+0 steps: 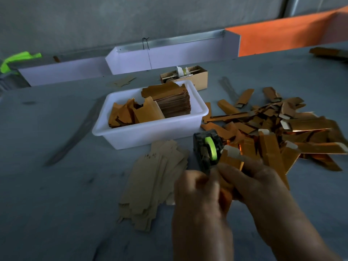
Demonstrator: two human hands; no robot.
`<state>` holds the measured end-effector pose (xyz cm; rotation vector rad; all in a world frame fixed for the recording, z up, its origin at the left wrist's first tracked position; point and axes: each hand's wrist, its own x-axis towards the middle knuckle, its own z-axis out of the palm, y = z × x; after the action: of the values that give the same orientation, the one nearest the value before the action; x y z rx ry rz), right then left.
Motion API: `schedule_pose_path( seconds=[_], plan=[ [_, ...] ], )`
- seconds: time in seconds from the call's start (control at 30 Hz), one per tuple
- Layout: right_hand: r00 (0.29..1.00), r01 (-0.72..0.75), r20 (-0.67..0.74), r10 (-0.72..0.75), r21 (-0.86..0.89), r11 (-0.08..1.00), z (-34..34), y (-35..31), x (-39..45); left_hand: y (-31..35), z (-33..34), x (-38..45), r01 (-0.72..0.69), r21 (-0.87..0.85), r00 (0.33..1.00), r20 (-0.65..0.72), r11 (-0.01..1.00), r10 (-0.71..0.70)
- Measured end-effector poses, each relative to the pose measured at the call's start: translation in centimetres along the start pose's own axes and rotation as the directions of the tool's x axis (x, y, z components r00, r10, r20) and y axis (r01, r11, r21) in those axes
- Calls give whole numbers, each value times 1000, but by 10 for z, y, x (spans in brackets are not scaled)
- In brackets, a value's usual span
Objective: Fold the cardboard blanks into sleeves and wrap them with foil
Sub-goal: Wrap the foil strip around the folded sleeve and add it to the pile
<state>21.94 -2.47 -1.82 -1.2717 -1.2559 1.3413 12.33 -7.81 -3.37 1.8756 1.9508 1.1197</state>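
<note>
Both my hands meet just in front of a black tape dispenser (pixel 206 149) with a green tape roll. My right hand (pixel 258 183) grips a copper-foil sleeve (pixel 230 162) whose white cardboard end pokes out toward the dispenser. My left hand (pixel 197 193) has its fingers curled against the near end of the same sleeve, pinching at it; blur hides the exact contact. A fanned stack of plain brown cardboard blanks (pixel 154 185) lies flat to the left of my hands.
A white plastic tub (pixel 148 132) behind the dispenser holds foil pieces and a stack of sheets. A heap of finished foil sleeves (pixel 282 129) spreads to the right. A small cardboard box (pixel 197 80) stands farther back, before white and orange panels.
</note>
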Motion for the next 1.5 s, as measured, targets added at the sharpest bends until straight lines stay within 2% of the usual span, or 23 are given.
schedule_pose_path(
  seconds=[0.03, 0.07, 0.1, 0.13, 0.2, 0.27, 0.37, 0.47, 0.57, 0.73, 0.87, 0.97, 1.17, 1.33, 1.43, 1.5],
  plan=[
    [1000, -1, 6, 0, 22, 1000, 0, -2, 0, 0, -4, 2, 71, -148, 997, -3, 986, -72],
    [1000, -5, 18, 4, 50, 999, -1, -3, 0, -2, -8, 5, 216, -308, 976, 30, 927, -217],
    [999, -12, 33, 9, 79, 997, -1, -4, 0, -5, -14, 8, 373, -455, 927, 150, 809, -343],
    [999, -25, 50, 20, 107, 994, -1, -5, 0, -9, -19, 10, 475, -542, 880, 268, 693, -393],
    [996, -48, 81, 36, 149, 988, 0, -4, -1, -14, -26, 15, 580, -594, 815, 426, 558, -393],
    [995, -53, 87, 41, 134, 990, 0, -3, -2, -18, -28, 17, 612, -607, 791, 473, 507, -388],
    [997, 6, 79, -3, -29, 1000, -6, -7, 0, -21, -26, 16, 615, -618, 787, 439, 490, -435],
    [993, 108, -35, -117, -191, 976, -22, -11, 5, -23, -25, 17, 572, -664, 800, 321, 481, -508],
    [982, 118, -109, -156, -298, 947, -40, -6, 12, -28, -20, 17, 539, -670, 800, 217, 510, -560],
    [998, -5, -61, -15, -318, 948, -38, 11, 14, -28, -15, 16, 535, -670, 802, 209, 515, -560],
    [998, 45, -25, -61, -405, 913, -27, 16, 15, -27, -11, 17, 518, -707, 803, 208, 481, -559],
    [992, 105, -15, -128, -485, 868, -19, 18, 18, -23, -7, 17, 499, -706, 816, 188, 502, -547],
    [996, 63, -26, -86, -472, 879, -15, 22, 22, -16, 1, 14, 504, -684, 827, 206, 527, -524],
    [976, 117, -103, -191, -494, 862, -8, 27, 20, -17, 3, 13, 529, -699, 801, 223, 481, -556],
    [967, 99, -189, -170, -340, 935, -8, 25, 16, -20, 2, 13, 523, -712, 791, 202, 468, -578],
    [977, 98, -157, -142, -260, 961, -12, 22, 11, -23, 1, 13, 516, -727, 783, 185, 453, -594]
  ],
)
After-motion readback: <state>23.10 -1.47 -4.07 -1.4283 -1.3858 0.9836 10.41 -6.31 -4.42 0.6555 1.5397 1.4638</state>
